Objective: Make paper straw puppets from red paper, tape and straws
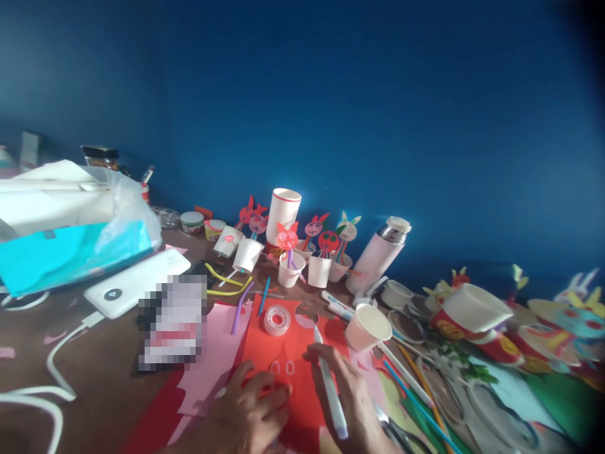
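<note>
— Where was the marker?
— Gripped in the right hand, over the red paper; the left hand rested there, fingers bent, apart.
— Did one cup hold something?
— A cat figure.

Likely a home craft table, with paper cups and paper animal faces

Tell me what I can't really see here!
All in the head view:
- Flat thing beside the white power bank: pixelated, so its details are lost.
- Power bank's little display: too small to read.
- Red paper beneath the left hand: covered by that hand.
- Scissors near the right hand: cut off by the bottom edge.
- Blue paper animal, far right: face blurred.
</note>
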Demonstrator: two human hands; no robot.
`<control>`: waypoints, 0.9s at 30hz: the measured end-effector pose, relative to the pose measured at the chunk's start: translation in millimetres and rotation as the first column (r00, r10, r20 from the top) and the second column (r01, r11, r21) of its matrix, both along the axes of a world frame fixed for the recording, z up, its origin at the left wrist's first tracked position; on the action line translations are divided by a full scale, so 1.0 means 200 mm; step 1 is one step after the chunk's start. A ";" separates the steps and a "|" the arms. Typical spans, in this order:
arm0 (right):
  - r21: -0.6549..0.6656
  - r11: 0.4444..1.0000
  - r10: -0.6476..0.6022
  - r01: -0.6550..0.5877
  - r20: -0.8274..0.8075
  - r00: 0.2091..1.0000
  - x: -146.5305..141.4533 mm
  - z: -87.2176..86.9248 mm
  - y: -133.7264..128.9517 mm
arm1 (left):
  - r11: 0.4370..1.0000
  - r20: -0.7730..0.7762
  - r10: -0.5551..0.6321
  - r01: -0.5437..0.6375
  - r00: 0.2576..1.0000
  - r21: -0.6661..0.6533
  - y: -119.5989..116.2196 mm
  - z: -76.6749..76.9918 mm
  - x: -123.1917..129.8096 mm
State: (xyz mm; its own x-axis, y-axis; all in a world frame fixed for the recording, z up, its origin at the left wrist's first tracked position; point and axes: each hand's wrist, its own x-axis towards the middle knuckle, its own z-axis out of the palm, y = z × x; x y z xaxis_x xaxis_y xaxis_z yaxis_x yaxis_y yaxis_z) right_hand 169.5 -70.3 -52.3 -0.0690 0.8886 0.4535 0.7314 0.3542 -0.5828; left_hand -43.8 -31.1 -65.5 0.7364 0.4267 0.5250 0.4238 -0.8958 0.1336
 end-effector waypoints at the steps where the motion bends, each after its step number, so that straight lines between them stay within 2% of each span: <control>1: 0.021 0.999 0.045 -0.048 0.117 0.992 0.02 0.00 0.00 | 1.000 -0.005 -0.001 0.001 1.000 0.013 0.01 -0.01 0.00; 4: 0.125 0.982 0.088 -0.139 0.345 0.934 0.05 -0.01 -0.02 | 0.998 -0.038 -0.036 0.038 0.999 0.054 0.03 -0.02 -0.01; 7: 0.238 0.953 0.083 -0.189 0.394 0.915 0.05 -0.05 -0.05 | 0.993 -0.067 -0.091 0.096 0.994 0.072 0.03 -0.02 -0.02; 9: 0.287 0.938 0.064 -0.193 0.404 0.913 0.02 -0.07 -0.05 | 0.996 -0.070 -0.067 0.070 0.995 0.052 0.02 0.00 -0.02; 14: 0.246 0.943 0.070 -0.224 0.512 0.856 -0.03 -0.06 -0.06 | 0.999 -0.061 -0.008 0.010 0.998 0.034 -0.03 0.03 -0.01; 20: 0.286 0.937 0.040 -0.198 0.477 0.878 -0.03 -0.07 -0.07 | 0.996 -0.007 -0.025 0.026 1.000 0.090 -0.02 -0.03 -0.01; 22: 0.228 0.953 0.090 -0.198 0.412 0.907 -0.02 -0.05 -0.07 | 0.996 -0.025 -0.035 0.037 0.999 0.084 -0.02 -0.03 -0.01; 24: 0.113 0.984 0.110 -0.139 0.225 0.968 -0.02 0.00 -0.08 | 0.997 -0.039 -0.025 0.027 0.999 0.073 -0.02 -0.01 -0.02; 25: 0.035 0.995 0.092 -0.096 0.093 0.991 -0.02 0.03 -0.08 | 0.997 -0.041 -0.019 0.022 0.999 0.073 -0.03 0.00 -0.02; 26: -0.045 0.999 0.020 -0.023 -0.076 0.997 -0.02 0.06 -0.07 | 0.997 -0.047 -0.015 0.018 0.999 0.075 -0.02 0.00 -0.02; 27: -0.119 0.992 -0.062 0.035 -0.235 0.970 -0.04 0.10 -0.06 | 0.997 -0.056 -0.006 0.011 0.998 0.073 -0.02 0.00 -0.03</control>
